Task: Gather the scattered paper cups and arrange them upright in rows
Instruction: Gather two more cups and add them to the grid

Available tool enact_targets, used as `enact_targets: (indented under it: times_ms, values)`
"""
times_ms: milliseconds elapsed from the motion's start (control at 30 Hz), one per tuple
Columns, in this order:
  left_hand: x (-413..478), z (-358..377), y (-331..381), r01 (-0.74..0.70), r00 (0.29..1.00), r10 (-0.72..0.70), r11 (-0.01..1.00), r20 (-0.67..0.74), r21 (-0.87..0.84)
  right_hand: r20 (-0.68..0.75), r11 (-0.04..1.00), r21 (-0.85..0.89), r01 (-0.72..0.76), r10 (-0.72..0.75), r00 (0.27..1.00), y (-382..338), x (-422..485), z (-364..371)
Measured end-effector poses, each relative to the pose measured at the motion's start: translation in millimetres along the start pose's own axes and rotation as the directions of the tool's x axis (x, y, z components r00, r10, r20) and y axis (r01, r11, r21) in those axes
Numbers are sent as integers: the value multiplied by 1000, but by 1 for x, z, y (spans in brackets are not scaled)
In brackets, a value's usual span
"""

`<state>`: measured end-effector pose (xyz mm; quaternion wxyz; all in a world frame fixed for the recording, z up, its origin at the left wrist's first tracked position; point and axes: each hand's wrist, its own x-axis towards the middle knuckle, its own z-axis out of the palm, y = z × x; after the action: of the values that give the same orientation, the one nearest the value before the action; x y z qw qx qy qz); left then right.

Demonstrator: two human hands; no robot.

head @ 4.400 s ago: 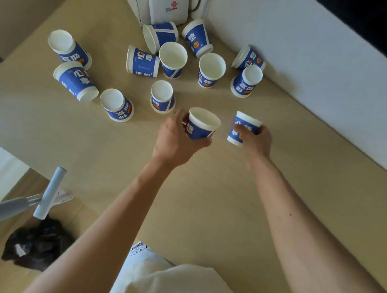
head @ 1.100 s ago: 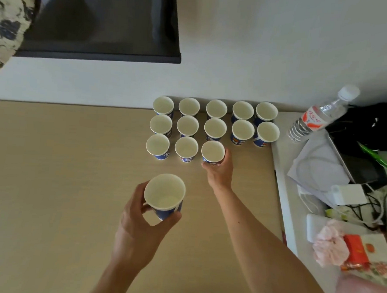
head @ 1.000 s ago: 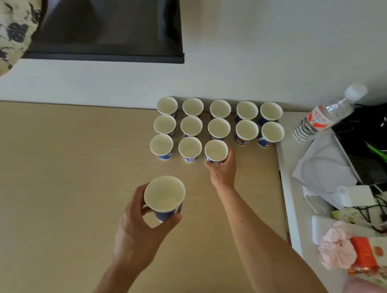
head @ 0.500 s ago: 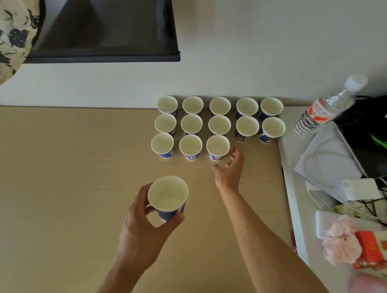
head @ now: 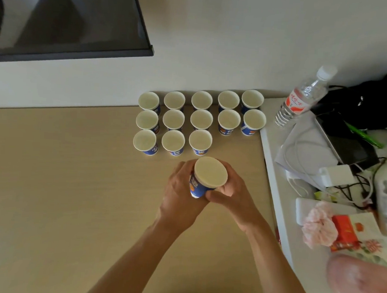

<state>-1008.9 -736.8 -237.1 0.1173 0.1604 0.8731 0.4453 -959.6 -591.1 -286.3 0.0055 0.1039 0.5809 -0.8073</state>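
The blue-and-white paper cup (head: 205, 181) sits in both hands above the tan wooden table (head: 60, 194), just in front of the grid of upright blue paper cups (head: 198, 121) — close to that grid's unfinished front row, which has three cups and open space to their right. By its look the cup is empty, thin-walled and very light; I judge it would dent under a hard squeeze and tip easily, so the blue side wall below the rolled rim is the sensible place to take it. The left hand (head: 180, 197) wraps that wall from the left, fingers curled closed around it. The right hand (head: 232, 194) presses in from the right — fingers bent against the wall and lower edge, not spread.
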Motion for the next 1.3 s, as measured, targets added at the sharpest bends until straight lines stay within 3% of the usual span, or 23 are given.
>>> enact_targets:
  times_ms: [167,300,400,633,1300]
  values:
    - [5,7,-2,23,997,-29,997,78,69,-160,991,-113,76,-94,983,4,16,-22]
    - [-6,-1,-15,136,989,-139,988,50,70,-473,975,-221,17,-123,872,29,49,-41]
    - [-19,-7,-23,184,982,-186,980,21,76,-574,964,-260,-46,-117,811,52,76,-53]
    - [-37,-18,-39,252,968,-250,965,-31,79,-608,910,-410,-67,-217,764,83,106,-60]
    - [-51,-20,-45,291,957,-290,955,-15,56,-650,837,-508,-205,-215,729,81,112,-57]
